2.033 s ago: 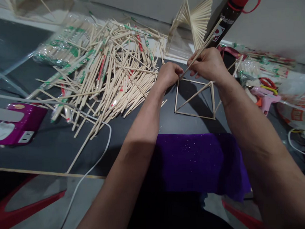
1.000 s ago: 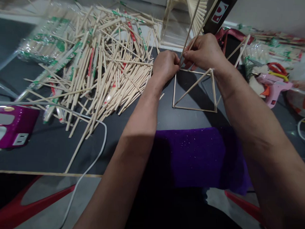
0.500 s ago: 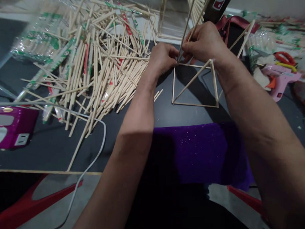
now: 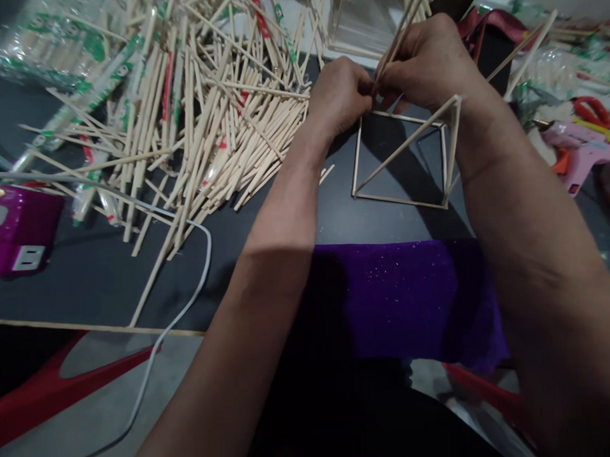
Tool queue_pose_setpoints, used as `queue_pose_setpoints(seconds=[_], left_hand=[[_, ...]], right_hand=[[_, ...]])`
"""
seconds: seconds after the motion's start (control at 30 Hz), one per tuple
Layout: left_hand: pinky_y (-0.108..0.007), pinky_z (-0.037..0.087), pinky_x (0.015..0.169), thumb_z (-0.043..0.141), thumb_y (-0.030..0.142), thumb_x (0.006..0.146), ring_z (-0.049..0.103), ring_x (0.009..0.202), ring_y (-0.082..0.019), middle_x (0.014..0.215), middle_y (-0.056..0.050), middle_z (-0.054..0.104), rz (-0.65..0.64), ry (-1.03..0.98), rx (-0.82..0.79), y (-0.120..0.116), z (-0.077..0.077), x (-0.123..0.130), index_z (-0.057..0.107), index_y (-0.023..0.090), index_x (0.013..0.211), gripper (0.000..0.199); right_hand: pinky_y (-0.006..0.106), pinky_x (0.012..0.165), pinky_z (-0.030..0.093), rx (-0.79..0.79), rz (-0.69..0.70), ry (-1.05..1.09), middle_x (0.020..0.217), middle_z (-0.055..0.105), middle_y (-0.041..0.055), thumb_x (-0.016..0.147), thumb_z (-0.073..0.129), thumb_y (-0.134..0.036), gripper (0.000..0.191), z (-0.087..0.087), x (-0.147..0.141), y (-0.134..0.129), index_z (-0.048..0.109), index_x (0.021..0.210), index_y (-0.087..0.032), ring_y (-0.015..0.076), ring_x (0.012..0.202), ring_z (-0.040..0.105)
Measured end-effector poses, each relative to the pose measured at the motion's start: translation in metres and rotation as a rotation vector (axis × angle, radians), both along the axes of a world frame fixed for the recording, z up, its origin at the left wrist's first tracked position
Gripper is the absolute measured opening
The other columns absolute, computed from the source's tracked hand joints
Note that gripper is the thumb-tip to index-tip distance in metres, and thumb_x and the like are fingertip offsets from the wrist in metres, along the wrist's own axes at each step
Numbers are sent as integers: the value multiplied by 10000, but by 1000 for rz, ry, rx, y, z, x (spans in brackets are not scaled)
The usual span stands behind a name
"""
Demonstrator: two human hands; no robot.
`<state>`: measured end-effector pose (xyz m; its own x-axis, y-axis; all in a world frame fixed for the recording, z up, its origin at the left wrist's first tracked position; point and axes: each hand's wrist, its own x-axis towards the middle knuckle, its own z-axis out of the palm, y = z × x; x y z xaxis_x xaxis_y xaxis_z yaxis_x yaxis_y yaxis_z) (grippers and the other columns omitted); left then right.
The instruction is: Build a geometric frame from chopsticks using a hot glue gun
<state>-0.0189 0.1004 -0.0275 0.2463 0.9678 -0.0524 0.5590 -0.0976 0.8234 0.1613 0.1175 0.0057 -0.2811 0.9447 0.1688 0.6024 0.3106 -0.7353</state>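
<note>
Two slender wooden chopsticks (image 4: 405, 26) slant up from the far left corner of a square frame of glued chopsticks (image 4: 401, 200). My right hand (image 4: 429, 61) grips them low down, fingers closed around the sticks. Close against it, my left hand (image 4: 341, 94) has thumb and fingers pinched together at that same corner, near the sticks' lower ends. Exactly what the left fingertips press is partly hidden. The frame lies on the dark table, with more sticks rising to a peak at its right side, beside my right wrist.
Left of my arms spreads a big heap of loose chopsticks (image 4: 262, 150), with wrapped bundles (image 4: 58, 44) behind. A purple power socket (image 4: 27, 231) with a white cable (image 4: 206, 258) sits at left. At right lie a pink glue gun (image 4: 580, 149) and red-handled tool (image 4: 594, 112). Purple cloth (image 4: 412, 298) hangs in front.
The two held chopsticks, spread in a V before, now stand nearly together. Hands and frame appear farther right and slightly higher, while the whole view has shifted a little.
</note>
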Motion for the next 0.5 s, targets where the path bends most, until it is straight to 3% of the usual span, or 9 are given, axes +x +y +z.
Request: queue_pose_setpoints(seconds=[0.1,0.2,0.5], left_hand=[[-589,539,921,672,480,638,623,1426,-470,809,12,849,-15,81,77,-3,6,0,931,485,1094,524],[-616,505,944,628,516,604,604,1422,-480,816,10,854,-21,114,98,-5,9,1,916,515,1181,645],[-678,404,1036,565,498,556,558,1368,-521,762,-26,803,-29,154,162,2,-2,8,871,623,981,538]], right_hand=[[238,597,571,-19,-101,-30,673,752,38,856,763,3,150,4,-2,-5,857,824,-110,155,586,712],[213,569,571,-13,-97,-44,722,784,66,861,747,23,155,6,-3,-6,869,864,-73,158,591,737],[311,678,689,-60,-108,-126,775,824,114,881,740,43,297,7,-6,2,918,1110,-21,216,657,804]])
